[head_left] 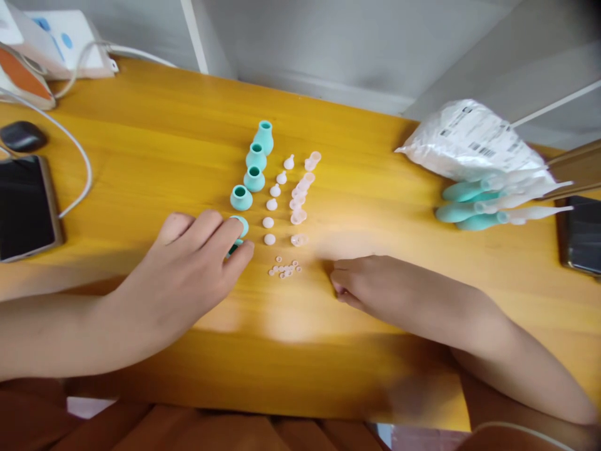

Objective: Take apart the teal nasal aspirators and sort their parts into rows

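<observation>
Teal rubber bulbs (254, 180) with open necks stand in a slanting row. At the row's near end, my left hand (200, 263) has its fingers closed around a teal bulb (233, 248), mostly covered by the hand. Beside the row runs a line of small white pointed pieces (275, 190), then a line of clear plastic pieces (299, 217). Several tiny clear rings (285, 269) lie loose on the wood below them. To the right of the rings, my right hand (357, 282) rests closed on the table; its fingertips are tucked under, so anything in them is hidden.
Several teal bulb syringes (469, 205) with long pale nozzles lie at the right, by a white plastic parcel (474, 141). Phones (28, 207) lie at both sides. A black mouse (22, 136), white cables and a white box (70, 44) occupy the left. Behind stands a grey wall.
</observation>
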{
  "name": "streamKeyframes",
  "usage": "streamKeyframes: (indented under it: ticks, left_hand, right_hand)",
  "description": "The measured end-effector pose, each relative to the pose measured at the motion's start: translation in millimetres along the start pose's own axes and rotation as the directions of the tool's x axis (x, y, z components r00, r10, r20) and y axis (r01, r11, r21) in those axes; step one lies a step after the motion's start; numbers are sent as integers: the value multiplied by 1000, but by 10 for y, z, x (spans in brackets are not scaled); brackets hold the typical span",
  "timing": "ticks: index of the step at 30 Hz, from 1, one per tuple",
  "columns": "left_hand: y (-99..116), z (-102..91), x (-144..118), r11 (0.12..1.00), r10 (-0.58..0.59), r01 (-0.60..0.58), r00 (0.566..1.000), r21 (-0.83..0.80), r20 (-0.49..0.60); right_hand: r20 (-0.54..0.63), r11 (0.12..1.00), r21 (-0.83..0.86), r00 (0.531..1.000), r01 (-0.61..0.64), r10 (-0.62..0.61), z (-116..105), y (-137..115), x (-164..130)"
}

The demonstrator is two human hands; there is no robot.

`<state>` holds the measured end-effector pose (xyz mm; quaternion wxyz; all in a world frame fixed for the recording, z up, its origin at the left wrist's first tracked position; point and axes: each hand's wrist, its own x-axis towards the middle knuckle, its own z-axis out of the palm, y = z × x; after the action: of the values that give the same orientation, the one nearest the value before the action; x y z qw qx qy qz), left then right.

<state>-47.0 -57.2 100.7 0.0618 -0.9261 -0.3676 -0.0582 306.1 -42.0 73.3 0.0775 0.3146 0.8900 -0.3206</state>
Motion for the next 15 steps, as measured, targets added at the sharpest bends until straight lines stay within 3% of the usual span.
streamKeyframes:
  ticks: [3,8,13,15]
  left_hand:
    - [32,-34,-14,998,2,-4,1000,-55,-27]
    - [128,9,-39,985,157,-164,978,-44,-139]
    - [227,268,-43,933,303,-334,931,-136,-203]
    - [249,380,-39,916,346,-375,919,-141,-190]
  right_hand:
    - [-17,999,-10,999,51,-51,-52,-90,155]
    - [-191,998,38,981,48,-40,-199,-72,296]
    - [-316,989,-126,948,-71,28,-527,211,-72]
    - [-410,959,-232,911,-161,54,-678,335,-316]
